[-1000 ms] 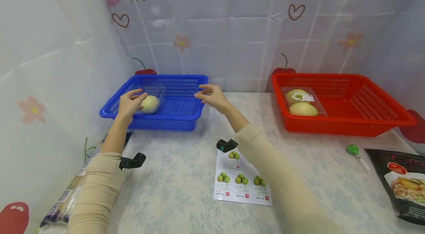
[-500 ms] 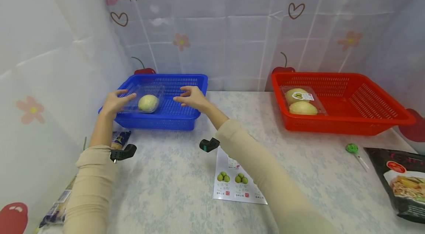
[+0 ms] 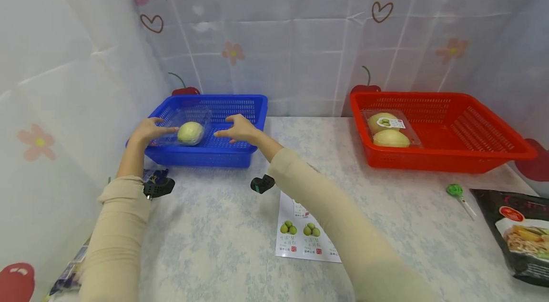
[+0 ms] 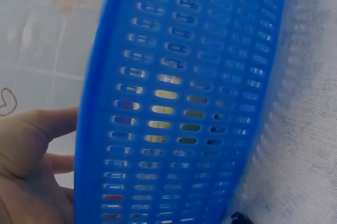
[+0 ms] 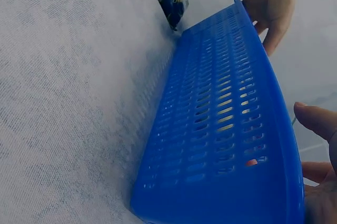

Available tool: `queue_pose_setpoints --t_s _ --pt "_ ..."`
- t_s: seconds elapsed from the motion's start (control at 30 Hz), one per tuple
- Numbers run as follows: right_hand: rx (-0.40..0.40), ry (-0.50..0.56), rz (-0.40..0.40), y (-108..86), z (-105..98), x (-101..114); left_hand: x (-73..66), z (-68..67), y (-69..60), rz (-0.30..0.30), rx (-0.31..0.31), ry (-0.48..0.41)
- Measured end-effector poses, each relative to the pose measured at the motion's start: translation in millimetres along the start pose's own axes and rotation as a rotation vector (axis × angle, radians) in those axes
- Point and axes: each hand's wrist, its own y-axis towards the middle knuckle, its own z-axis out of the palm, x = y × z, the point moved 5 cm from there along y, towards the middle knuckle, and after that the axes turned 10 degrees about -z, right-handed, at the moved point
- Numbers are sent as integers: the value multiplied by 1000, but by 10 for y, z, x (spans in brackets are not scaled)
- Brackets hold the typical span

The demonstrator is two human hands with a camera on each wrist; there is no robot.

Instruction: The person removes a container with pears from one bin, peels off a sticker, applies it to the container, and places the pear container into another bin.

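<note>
In the head view a blue basket [image 3: 206, 156] at the left holds a clear plastic tray [image 3: 207, 116] with a pale round fruit [image 3: 190, 133] in it. The left hand [image 3: 147, 131] reaches over the basket's left part, its thumb pointing toward the fruit. To the right of the fruit, the right hand [image 3: 241, 129] hovers over the basket with thumb and fingers spread apart. Neither hand holds anything. The left wrist view shows the left hand [image 4: 37, 161] beyond the basket wall [image 4: 174, 108]; the right wrist view shows the right hand [image 5: 321, 166] by the rim.
A red basket [image 3: 429, 160] at the right holds a tray with two pale fruits [image 3: 391, 138]. On the table [image 3: 214, 226] lie a sticker sheet [image 3: 300, 240], partly under the right sleeve, a green lollipop [image 3: 454, 190], a black food packet [image 3: 514, 230] and another packet [image 3: 70, 271] at the left.
Both hands have shifted left over the blue basket, the right one farther, coming nearer the fruit. The left hand first moved left off the fruit, then slightly back toward it. The baskets have stayed put.
</note>
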Motion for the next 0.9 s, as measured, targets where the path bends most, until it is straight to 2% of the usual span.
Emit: queue_pose_setpoints --t_s 0.13,0.23,0.33,0.47,0.6,0.7,0.9 --pt "6 56 32 40 62 14 -14 34 41 -4 16 51" --pt "1 92 49 73 93 26 -35 54 74 -8 -9 90" --pt "13 110 58 99 118 30 -31 71 108 -63 -44 112" --pt "43 153 86 131 165 5 -8 93 146 -151 -54 115" --pt "70 159 107 144 197 -20 -40 101 138 -173 -36 156" --pt "95 138 117 149 214 -44 -84 127 116 -159 -7 179" --pt "140 106 110 147 251 -93 -179 257 105 -89 137 154"
